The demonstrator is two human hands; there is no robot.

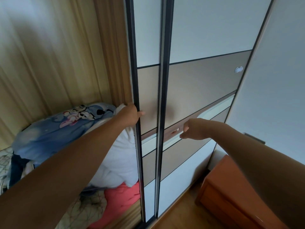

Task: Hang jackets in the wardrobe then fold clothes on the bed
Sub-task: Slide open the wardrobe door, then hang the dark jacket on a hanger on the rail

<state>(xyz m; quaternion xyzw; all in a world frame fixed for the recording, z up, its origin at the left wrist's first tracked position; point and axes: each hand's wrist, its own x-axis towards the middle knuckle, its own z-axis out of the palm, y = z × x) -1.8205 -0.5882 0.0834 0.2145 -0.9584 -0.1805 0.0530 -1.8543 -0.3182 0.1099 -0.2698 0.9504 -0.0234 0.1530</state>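
Firmly gripped: the wardrobe's sliding door

The dark left edge of the sliding wardrobe door [148,90] is clasped by the left hand [130,115], with the fingers wrapped behind it and the thumb laid on the front. The right hand [196,129] is held close to the neighbouring door panel [206,76], fingers loosely curled and holding nothing. Clothes are heaped on the bed [87,210] at the left: a white bundle [122,161] and a coral garment [122,200].

Wardrobe front: sliding doors [206,83] covering 12 to 3 o'clock, blocking reach inside.
Door edge: white pillow [122,159] crowding just beside it at 7 o'clock, coral cloth [122,200] bunching beneath.
Bed side: blue duvet [54,129] heaping up at 9 o'clock.
Floor: orange cabinet [231,187] filling 4 o'clock, leaving a bare strip of floor [178,210] along the doors at 5 o'clock.
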